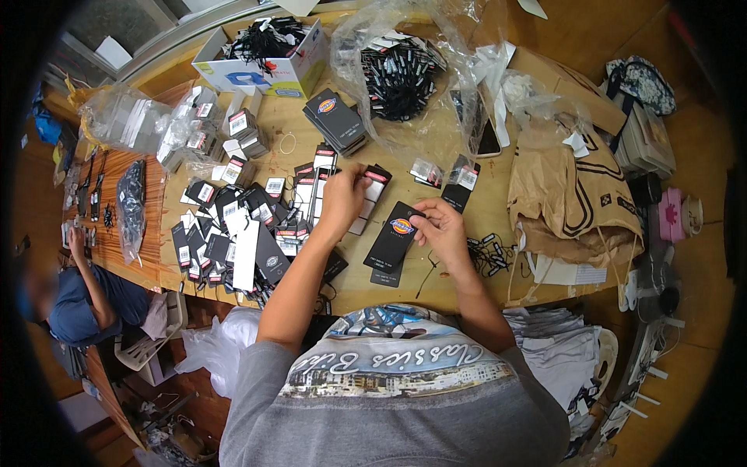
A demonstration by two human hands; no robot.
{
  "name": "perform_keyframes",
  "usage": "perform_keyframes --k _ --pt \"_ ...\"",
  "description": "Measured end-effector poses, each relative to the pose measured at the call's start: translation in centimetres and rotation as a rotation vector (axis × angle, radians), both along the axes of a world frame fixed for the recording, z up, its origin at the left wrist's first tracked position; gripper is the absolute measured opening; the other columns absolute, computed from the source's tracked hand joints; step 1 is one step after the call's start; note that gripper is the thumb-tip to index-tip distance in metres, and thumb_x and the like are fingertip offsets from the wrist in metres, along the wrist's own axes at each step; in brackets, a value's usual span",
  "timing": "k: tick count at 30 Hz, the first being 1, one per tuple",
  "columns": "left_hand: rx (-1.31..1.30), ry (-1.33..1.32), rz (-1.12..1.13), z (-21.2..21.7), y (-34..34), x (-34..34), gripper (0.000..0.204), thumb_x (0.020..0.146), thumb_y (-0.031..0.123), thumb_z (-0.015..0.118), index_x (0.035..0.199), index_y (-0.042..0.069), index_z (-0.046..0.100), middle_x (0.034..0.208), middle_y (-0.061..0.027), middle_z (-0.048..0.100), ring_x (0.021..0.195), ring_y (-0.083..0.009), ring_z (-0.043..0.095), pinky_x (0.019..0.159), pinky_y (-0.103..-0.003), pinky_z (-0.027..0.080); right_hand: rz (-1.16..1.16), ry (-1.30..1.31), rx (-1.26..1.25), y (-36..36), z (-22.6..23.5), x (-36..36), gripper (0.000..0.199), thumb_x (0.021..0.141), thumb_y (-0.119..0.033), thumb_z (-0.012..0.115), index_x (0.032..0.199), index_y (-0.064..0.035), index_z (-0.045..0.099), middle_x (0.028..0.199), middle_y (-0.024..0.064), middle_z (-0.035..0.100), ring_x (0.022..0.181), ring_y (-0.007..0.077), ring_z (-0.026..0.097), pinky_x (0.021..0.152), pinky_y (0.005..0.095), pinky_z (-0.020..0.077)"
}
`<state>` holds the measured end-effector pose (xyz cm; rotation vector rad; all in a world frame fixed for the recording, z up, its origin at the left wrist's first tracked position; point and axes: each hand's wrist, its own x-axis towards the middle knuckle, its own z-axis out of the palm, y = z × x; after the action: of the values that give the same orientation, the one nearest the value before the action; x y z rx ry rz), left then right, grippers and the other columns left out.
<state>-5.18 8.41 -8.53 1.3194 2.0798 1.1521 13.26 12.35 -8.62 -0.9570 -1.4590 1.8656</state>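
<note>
My right hand (442,233) pinches the upper right edge of a black hang tag (389,243) with an oval emblem. Beneath that tag, the end of another black tag shows. To its left, my left hand (345,201) has its fingers curled over a row of black-and-white barcode tags (373,191); what lies between the fingertips is hidden. A large loose heap of black and white tags (226,226) spreads left of my left forearm. Beyond my hands sits a neat stack of black hang tags (334,121).
A bundle of black tag strings (398,86) lies in clear plastic at the far side, beside an open carton (299,74). A brown paper bag (572,206) stands at right. Loose black strings (489,255) lie near my right wrist. Another person (97,300) sits at left.
</note>
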Motion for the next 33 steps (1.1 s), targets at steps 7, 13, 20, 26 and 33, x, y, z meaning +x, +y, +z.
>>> perform_keyframes --k 7,13,20,26,33 --pt "-0.064 -0.611 -0.114 0.3 -2.8 2.2 0.012 0.081 0.012 0.054 0.075 0.001 0.054 0.059 0.0049 0.045 0.052 -0.0026 0.035 0.047 -0.018 0.029 0.025 -0.114 0.134 1.4 0.2 -1.9 0.011 0.076 -0.007 0.058 0.082 0.0017 0.055 0.066 0.0043 0.057 0.054 0.0089 0.053 0.046 0.0208 0.0427" --pt "0.033 -0.821 0.051 0.2 -3.7 2.2 0.018 0.08 0.01 0.055 0.066 0.002 0.047 0.058 0.0057 0.042 0.054 -0.0011 0.034 0.047 -0.018 0.029 -0.15 -1.039 1.091 6.3 -2.1 -2.3 0.025 0.072 -0.022 0.061 0.085 -0.0002 0.058 0.071 0.0121 0.059 0.066 0.0285 0.057 0.063 0.036 0.045" --pt "0.29 -0.572 0.043 1.1 -4.6 3.0 0.013 0.083 0.01 0.051 0.082 -0.003 0.052 0.064 0.0018 0.049 0.056 -0.0025 0.038 0.047 -0.02 0.031 -0.024 -0.678 0.632 7.0 -1.8 -2.2 0.019 0.069 -0.009 0.061 0.086 -0.0023 0.057 0.088 0.0125 0.057 0.071 0.0222 0.056 0.059 0.0309 0.0458" --pt "0.144 -0.268 0.107 0.0 -5.1 2.7 0.015 0.083 0.011 0.049 0.091 -0.002 0.051 0.062 -0.0024 0.05 0.049 -0.0046 0.036 0.041 -0.022 0.028 0.223 -0.032 0.078 3.7 1.4 -1.0 0.02 0.074 0.002 0.054 0.093 -0.0021 0.057 0.08 -0.0004 0.053 0.065 0.0053 0.051 0.05 0.0175 0.0427" --pt "-0.023 -0.645 -0.128 0.8 -4.6 5.7 0.018 0.078 0.001 0.054 0.095 -0.004 0.051 0.074 -0.0011 0.056 0.065 -0.004 0.047 0.058 -0.018 0.039 0.102 -0.217 0.626 1.2 3.8 -0.2 0.018 0.069 0.0 0.061 0.086 0.0006 0.055 0.072 0.0048 0.051 0.058 0.0067 0.048 0.051 0.0186 0.0398"
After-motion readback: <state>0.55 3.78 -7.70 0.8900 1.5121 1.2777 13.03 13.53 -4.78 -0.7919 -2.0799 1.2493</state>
